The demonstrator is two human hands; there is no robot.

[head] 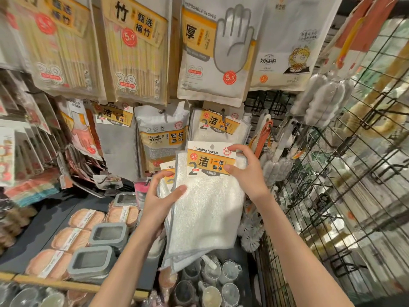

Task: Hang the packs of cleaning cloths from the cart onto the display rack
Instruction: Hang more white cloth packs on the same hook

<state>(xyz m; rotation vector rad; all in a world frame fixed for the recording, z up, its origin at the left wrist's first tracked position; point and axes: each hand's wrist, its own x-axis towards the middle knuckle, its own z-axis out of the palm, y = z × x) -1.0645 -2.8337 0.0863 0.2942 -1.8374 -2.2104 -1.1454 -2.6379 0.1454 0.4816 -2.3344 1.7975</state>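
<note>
The front pack of cleaning towels (205, 196) is held up in front of the display rack, just below the identical pack already hanging (218, 127) on its hook (224, 114); the punched hole (212, 146) in the header card (211, 158) is unobstructed and lies below that hook. The card is pinched at its right edge by the right hand (247, 171), forefinger curled over the top corner and thumb pressed on the printed face; the cloth body, together with a second pack (167, 171) behind it, is gripped by the left hand (158, 202), thumb laid across the front and fingers wrapped behind. For a clean hang, the card is to be kept flat and upright; the hole is to be raised level with the hook tip, then slid straight on; the second pack is judged best held back and low so that only one card is presented. The cleaning sponge pack (162, 138) hangs just to the left and should not be disturbed; the wire grid panel (354, 173) stands to the right.
</note>
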